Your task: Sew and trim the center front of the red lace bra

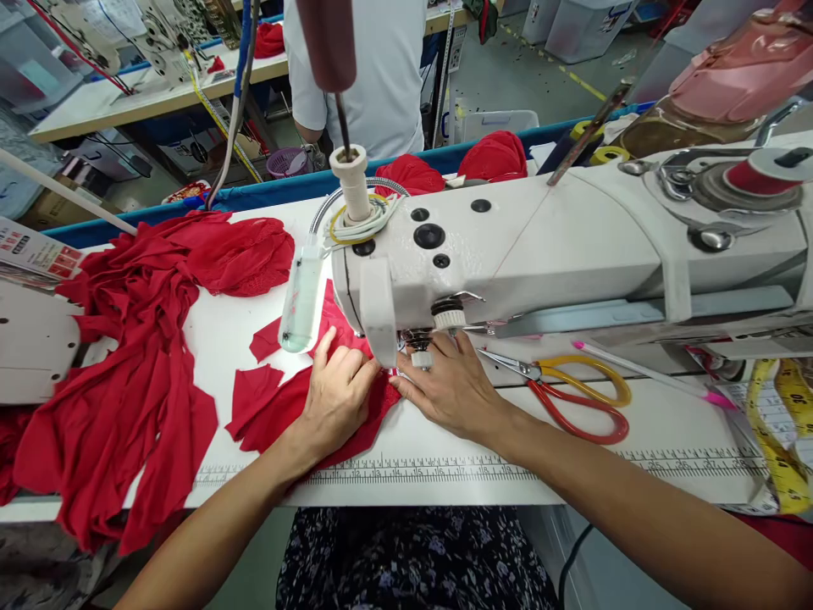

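Note:
Under the head of a white sewing machine [572, 229] lies a piece of red fabric [279, 415]. My left hand [340, 390] rests on this fabric, left of the needle area, its fingers stretched forward and pressing it down. On the needle's right side, my right hand [450, 385] lies low with fingers extended against the edge of the cloth. Its fingertips are partly hidden by the machine head. The needle itself is hard to make out. Scissors [565, 381] with one yellow and one red handle lie just right of my right hand.
A large heap of red cloth [127, 356] covers the table's left side and hangs over the front edge. A pink-ended pen [654, 373] and a yellow tape measure [784, 424] lie at the right. A person [374, 76] in a white shirt is behind the table.

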`<action>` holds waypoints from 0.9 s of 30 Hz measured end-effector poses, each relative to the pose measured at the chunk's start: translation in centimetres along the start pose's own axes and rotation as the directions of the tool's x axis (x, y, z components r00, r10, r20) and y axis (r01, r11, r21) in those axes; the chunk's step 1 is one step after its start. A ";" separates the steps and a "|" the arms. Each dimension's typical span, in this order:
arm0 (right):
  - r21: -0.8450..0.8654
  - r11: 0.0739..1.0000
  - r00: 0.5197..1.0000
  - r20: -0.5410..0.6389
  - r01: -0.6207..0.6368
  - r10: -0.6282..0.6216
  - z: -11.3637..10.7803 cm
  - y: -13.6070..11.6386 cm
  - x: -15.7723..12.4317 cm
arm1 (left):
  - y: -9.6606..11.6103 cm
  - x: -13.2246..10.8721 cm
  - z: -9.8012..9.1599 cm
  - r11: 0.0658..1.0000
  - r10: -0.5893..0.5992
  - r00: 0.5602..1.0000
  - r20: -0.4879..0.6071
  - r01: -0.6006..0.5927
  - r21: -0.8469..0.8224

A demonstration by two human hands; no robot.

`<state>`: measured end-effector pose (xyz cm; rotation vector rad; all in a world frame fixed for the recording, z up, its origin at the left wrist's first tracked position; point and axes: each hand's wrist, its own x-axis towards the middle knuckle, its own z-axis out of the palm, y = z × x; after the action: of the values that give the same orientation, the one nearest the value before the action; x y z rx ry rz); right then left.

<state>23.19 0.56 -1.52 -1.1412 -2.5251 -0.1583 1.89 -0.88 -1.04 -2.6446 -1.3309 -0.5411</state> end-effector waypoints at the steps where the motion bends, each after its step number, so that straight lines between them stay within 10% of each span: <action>1: 0.003 1.000 1.000 -0.003 -0.002 0.002 0.0 0.0 0.0 | -0.1 0.0 0.1 1.000 0.002 1.000 0.005 -0.001 -0.022; 27: 0.181 0.984 0.987 -0.157 0.004 0.024 0.1 0.6 -0.1 | -0.1 -0.1 0.3 0.996 0.017 1.000 0.002 -0.017 -0.084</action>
<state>23.66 0.93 -1.72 -1.0274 -2.3398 -0.0156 1.86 -0.82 -1.32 -2.7216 -1.3129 -0.6035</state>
